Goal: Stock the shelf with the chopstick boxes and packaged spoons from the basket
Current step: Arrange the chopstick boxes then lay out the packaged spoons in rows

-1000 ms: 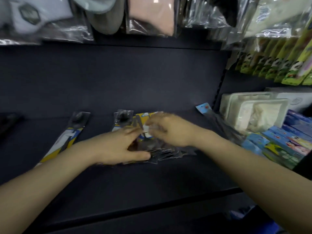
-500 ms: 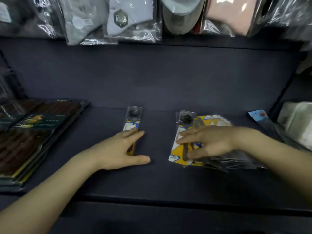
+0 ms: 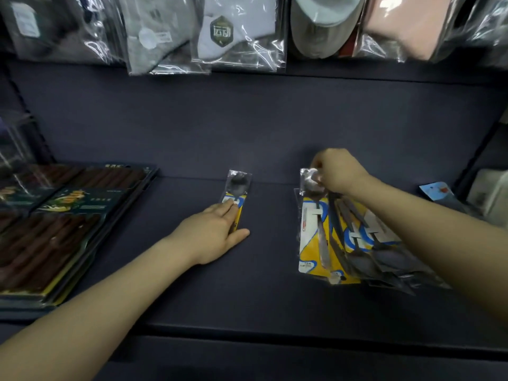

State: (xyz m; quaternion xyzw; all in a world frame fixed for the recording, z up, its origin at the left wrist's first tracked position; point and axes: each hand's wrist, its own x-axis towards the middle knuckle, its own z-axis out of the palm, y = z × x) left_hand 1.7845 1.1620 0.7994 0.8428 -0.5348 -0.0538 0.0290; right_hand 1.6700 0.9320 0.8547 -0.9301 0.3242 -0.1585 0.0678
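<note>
glossy plastic spoon pkgs (image 3: pixel 327 232), matt shelf (image 3: pixel 275 284)

One head cam only, so no shared view. Looks fwd and down, close in, at a dark shelf (image 3: pixel 264 292); far back panel fills the middle, hanging bagged goods (image 3: pixel 236 34) cross the top edge, both forearms enter from near bottom corners.

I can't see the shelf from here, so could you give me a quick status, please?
Left hand flat on single packaged spoon. Right hand pinching top of spoon pile. Chopstick boxes shelved left. Nothing blocking.
</note>
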